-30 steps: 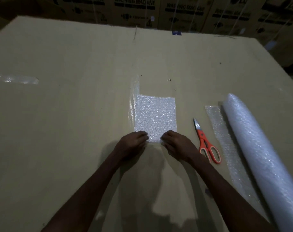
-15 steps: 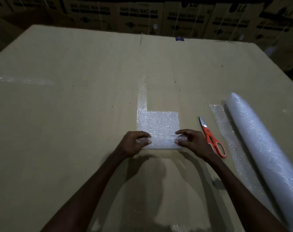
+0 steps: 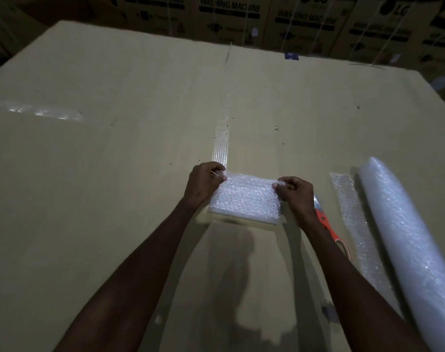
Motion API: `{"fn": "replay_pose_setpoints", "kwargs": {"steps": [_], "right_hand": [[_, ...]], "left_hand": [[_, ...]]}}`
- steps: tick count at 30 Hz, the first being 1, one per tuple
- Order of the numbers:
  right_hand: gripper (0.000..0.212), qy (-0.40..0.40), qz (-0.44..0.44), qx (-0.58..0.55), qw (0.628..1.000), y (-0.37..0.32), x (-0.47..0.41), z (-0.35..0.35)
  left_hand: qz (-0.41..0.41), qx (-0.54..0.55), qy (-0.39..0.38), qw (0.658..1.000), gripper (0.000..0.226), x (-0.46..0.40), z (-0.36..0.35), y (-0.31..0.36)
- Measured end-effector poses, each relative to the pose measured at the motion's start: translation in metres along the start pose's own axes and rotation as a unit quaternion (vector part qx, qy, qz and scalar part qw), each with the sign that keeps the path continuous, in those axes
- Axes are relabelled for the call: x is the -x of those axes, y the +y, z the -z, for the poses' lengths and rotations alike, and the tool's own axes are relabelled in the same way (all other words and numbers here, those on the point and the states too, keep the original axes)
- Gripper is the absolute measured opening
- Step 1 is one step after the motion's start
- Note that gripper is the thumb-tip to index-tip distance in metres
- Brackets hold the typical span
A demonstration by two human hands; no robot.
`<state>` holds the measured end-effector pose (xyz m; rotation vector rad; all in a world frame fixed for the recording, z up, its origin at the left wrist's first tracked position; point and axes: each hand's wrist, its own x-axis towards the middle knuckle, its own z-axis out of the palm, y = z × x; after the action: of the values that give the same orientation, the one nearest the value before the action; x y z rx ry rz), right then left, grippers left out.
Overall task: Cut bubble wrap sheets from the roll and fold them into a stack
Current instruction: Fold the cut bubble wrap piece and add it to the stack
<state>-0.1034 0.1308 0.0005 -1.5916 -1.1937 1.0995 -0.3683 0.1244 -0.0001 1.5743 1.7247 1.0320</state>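
now both hands pinch the far corners of the folded bubble wrap sheet (image 3: 244,196) at mid-bench: left hand (image 3: 204,185), right hand (image 3: 296,193). risk: springy layers may slip skewed if either grip loosens. scissors (image 3: 326,223) lie partly under the right wrist; roll (image 3: 409,240) and a loose strip (image 3: 350,212) lie right.

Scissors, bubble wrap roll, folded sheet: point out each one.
scissors (image 3: 323,219), head view, on the orange handle beside the right wrist.
bubble wrap roll (image 3: 404,229), head view, mid-length on its rounded body.
folded sheet (image 3: 244,199), head view, centre of its top face between the hands.
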Motion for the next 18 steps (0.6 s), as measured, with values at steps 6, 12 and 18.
{"fn": "replay_pose_setpoints", "kwargs": {"steps": [6, 12, 18], "right_hand": [[0.02, 0.022, 0.001, 0.072, 0.997, 0.016, -0.024, -0.01], [0.034, 0.07, 0.073, 0.187, 0.977, 0.005, -0.02, -0.018], [0.041, 0.049, 0.194, 0.313, 0.928, -0.012, 0.033, -0.042]], "left_hand": [[0.014, -0.08, -0.006, 0.997, 0.02, -0.006, -0.012, -0.007], [-0.009, -0.108, 0.002, 0.994, 0.03, 0.0, -0.015, -0.025], [-0.082, -0.14, 0.02, 0.987, 0.039, 0.001, -0.02, -0.029]]}}
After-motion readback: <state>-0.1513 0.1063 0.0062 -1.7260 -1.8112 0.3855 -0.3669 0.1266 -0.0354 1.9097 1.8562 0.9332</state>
